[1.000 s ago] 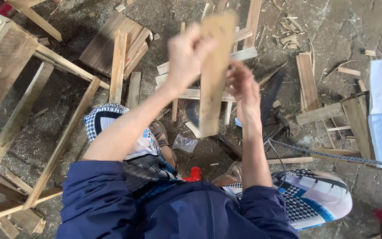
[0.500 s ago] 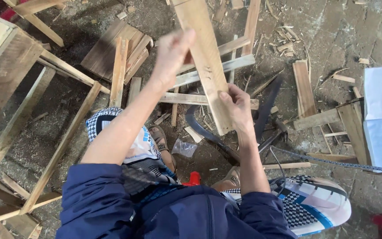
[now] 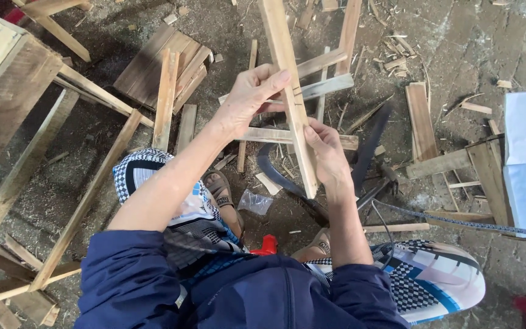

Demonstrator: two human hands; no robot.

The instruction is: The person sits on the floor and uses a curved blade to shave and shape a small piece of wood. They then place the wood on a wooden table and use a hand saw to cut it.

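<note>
Floor: rough grey ground (image 3: 458, 49), dusty, littered with wood scraps and shavings.
Surroundings: a wooden frame (image 3: 25, 152) at the left, a pile of boards (image 3: 159, 70) beyond it, a dark curved blade (image 3: 275, 176) lying near the feet, a black cable (image 3: 458, 222) running off to the right.
Left hand: left hand (image 3: 248, 100) is up and stretched forward, fingers wrapped on the slat at mid-length, thumb across its face.
Right hand: right hand (image 3: 327, 155) sits lower and closer in, fingers clamped round the slat's near end.
Slat: the wooden slat (image 3: 287, 79) hangs in the air between both hands, above the knees, long, pale and narrow, slanting from the top edge down to the right, with short dark pencil marks by the left thumb.
</note>
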